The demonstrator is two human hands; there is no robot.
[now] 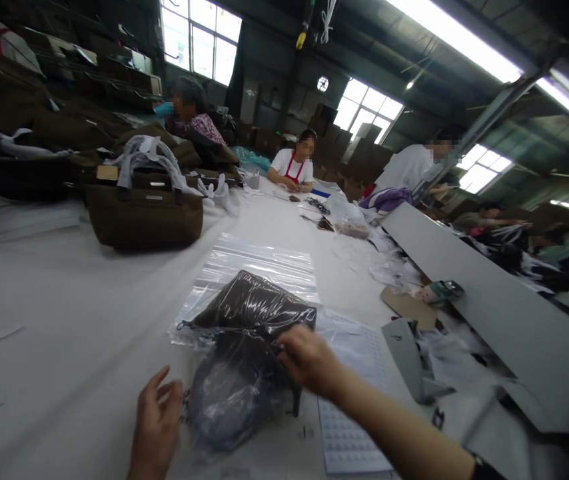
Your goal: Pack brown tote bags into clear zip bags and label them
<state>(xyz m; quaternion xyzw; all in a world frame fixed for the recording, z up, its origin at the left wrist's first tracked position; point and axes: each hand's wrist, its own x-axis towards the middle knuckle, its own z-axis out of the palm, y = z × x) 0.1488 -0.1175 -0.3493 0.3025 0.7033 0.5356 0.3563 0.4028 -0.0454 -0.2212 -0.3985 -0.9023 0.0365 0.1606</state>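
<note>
A dark item in a clear plastic bag (237,387) lies on the white table in front of me, its upper part folded or overlapping at the middle. Beyond it, a brown piece (254,300) shows through clear plastic with a zip-like strip at the far end. My right hand (309,360) is closed at the right side of the bag, its fingers pinched on the plastic. Beside the bag's left edge is my left hand (157,413), fingers apart and slightly curled, holding nothing.
Printed sheets (352,433) lie right of the bag, with a grey device (407,353) beyond. A brown handbag (147,217) with wrapped handles stands at the left, before piled bags. A person in a red apron (294,167) sits at the far end. Plastic scraps litter the right side.
</note>
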